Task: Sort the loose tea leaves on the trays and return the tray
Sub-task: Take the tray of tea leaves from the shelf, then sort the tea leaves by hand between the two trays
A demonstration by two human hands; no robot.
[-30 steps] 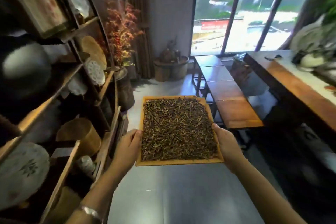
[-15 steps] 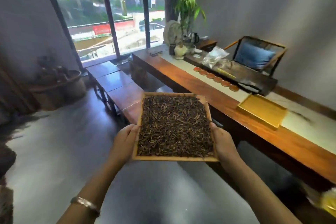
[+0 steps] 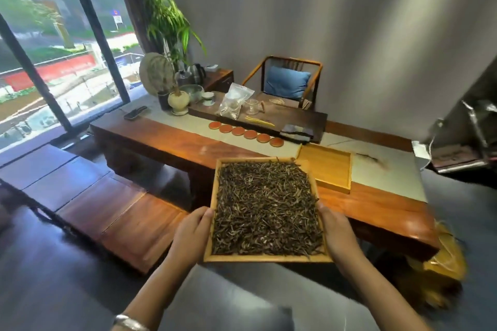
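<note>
Pale matt wood tray (image 3: 265,258) holds dry, wiry leaves (image 3: 266,209); glossy reddish wooden table (image 3: 172,146).

tabletop (image 3: 188,146): long, reddish wood
coasters (image 3: 246,134): six orange discs in a row
chair (image 3: 291,80): blue cushion
plant (image 3: 172,27): by window

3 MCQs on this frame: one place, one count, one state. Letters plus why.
1. Where is the empty tray?
A. on the table, beyond the full tray
B. on the bench
C. on the chair

2. How many orange coasters lie in the row?
A. four
B. six
C. nine

3. How is the full tray held?
A. one hand from below
B. resting on the floor
C. both hands, one at each side edge

A: it lies on the table, past the full tray's far right corner.
B: six discs can be counted.
C: left hand and right hand each grip a side.
</note>
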